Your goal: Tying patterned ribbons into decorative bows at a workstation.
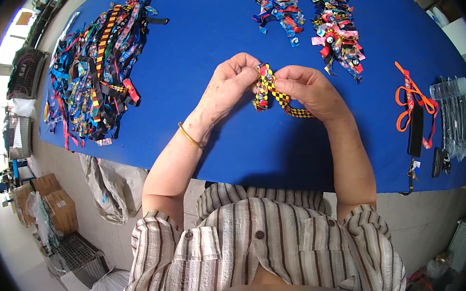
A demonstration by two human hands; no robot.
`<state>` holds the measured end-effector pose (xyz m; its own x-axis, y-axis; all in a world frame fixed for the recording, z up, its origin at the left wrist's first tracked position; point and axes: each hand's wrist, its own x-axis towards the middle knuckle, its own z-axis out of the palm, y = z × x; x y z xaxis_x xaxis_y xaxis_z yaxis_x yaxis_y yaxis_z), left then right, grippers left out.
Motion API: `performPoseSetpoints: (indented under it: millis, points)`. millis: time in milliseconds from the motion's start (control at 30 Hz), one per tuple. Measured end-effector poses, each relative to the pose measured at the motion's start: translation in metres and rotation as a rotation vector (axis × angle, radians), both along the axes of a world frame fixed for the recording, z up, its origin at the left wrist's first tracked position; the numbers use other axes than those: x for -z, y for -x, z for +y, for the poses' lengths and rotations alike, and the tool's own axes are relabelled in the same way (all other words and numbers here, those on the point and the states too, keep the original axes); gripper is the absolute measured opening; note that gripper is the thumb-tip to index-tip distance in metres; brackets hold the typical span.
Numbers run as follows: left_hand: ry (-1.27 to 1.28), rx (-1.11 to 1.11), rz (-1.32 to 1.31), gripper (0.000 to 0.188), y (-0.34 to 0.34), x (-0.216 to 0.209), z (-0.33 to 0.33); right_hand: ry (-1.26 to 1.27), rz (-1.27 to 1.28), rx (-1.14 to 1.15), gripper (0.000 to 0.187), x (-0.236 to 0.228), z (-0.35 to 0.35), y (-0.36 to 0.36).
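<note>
Between my two hands, above the blue table [232, 151], is a yellow, black and red checkered ribbon strap [265, 84]. My left hand [233, 79] pinches its left side with thumb and forefinger. From the other side, my right hand [307, 91] pinches the strap near its upper end. Part of the strap is folded and hangs between the hands, while a loop of it [297, 112] curves away under my right hand. The fingertips partly cover where the layers meet.
A large heap of patterned straps [104, 67] lies on the left. Two bunches of short ribbon pieces [281, 11] [340, 33] lie at the far side. To the right are an orange and red lanyard [409, 100], a black strip [416, 132] and plastic-wrapped packs [460, 118].
</note>
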<state>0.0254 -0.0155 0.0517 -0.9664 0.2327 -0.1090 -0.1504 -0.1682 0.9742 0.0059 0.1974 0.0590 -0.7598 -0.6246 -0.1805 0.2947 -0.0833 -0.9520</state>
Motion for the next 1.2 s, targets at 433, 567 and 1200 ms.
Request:
performPoseSetpoints:
  millis: [433,567,1200]
  points:
    - [-0.190,-0.070,-0.047,0.010,0.000,0.026,0.009,-0.047,0.098,0.179,0.007,0.016,-0.010,0.002]
    - [-0.090,-0.050,-0.060,0.010,-0.003,0.020,0.008,-0.041,0.121,0.236,0.013,0.026,-0.010,0.003]
    - [-0.320,0.176,-0.244,0.013,-0.004,0.019,0.002,0.034,-0.096,0.352,0.021,0.025,-0.006,0.004]
